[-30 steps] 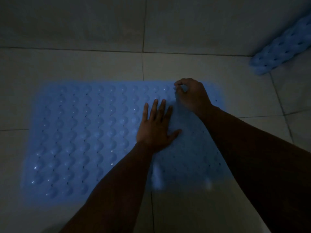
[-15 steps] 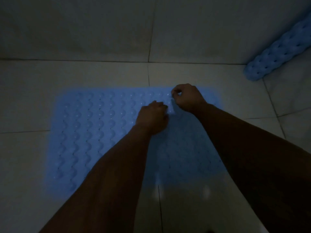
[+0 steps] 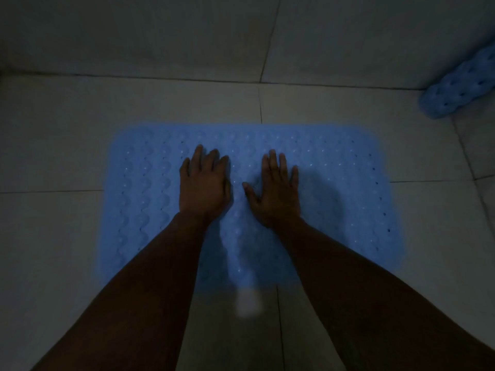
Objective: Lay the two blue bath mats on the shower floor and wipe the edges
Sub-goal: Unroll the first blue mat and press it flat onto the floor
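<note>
Head view: the scene is dim. A blue bath mat [image 3: 334,188] lies spread flat on the pale tiled shower floor [image 3: 53,145], its long side running left to right, its far edge lying near the foot of the wall [image 3: 134,30] but apart from it. The mat's surface shows wavy rows of bumps and small holes, clearest on its left part.

The left hand [image 3: 205,187] rests palm down on the mat, left of the mat's middle, fingers stretched out and close together, holding nothing. The right hand [image 3: 276,194] rests palm down just beside it, the 2 hands apart by a narrow strip of mat; its fingers are extended and its thumb is spread toward the left hand, and it grips nothing. Both forearms reach in from the bottom of the picture across the mat's near edge.

A second blue mat [image 3: 458,87] sits rolled up at the far right, in the corner where floor meets wall, well apart from the flat mat; whether it leans on the wall cannot be told

A pale patch of light [image 3: 247,303] shows on the floor between the forearms, just below the mat's near edge
</note>
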Demonstrator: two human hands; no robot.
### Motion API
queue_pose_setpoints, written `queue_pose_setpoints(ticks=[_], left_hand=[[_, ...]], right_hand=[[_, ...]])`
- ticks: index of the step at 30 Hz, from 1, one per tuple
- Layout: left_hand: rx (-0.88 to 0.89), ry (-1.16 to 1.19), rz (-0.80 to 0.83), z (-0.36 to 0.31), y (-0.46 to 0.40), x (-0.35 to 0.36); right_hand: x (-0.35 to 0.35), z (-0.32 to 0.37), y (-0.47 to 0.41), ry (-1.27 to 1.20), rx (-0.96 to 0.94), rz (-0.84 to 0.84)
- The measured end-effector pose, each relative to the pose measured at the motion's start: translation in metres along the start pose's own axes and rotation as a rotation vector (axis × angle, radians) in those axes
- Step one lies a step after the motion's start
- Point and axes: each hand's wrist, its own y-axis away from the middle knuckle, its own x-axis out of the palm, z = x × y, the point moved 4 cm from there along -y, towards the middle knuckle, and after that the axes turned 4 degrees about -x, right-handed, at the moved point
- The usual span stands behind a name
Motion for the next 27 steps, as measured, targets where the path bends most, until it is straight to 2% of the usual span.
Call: queue_pose_setpoints(ticks=[5, 10, 12, 17, 21, 27], left_hand=[[-0.021, 0.031, -0.045, 0.006, 0.000, 0.006], [-0.020, 0.000, -0.019, 0.008, -0.006, -0.003], [-0.005, -0.015, -0.007, 0.004, -0.008, -0.009], [0.093, 0.008, 0.048, -0.022, -0.014, -0.007], [0.126, -0.031, 0.159, -0.038, -0.005, 0.029], [0.103, -0.037, 0.027, -0.040, 0.004, 0.048]], right_hand=[[0.001, 0.000, -0.002, -0.013, 0.018, 0.045], [-0.016, 0.002, -0.022, -0.077, 0.080, 0.298], [-0.039, -0.003, -0.044, -0.098, 0.109, 0.340], [-0.097, -0.014, -0.087, -0.292, 0.125, 0.215], [-0.101, -0.017, -0.090, -0.397, 0.075, 0.045], [-0.081, -0.030, -0.092, -0.364, -0.066, -0.185]])
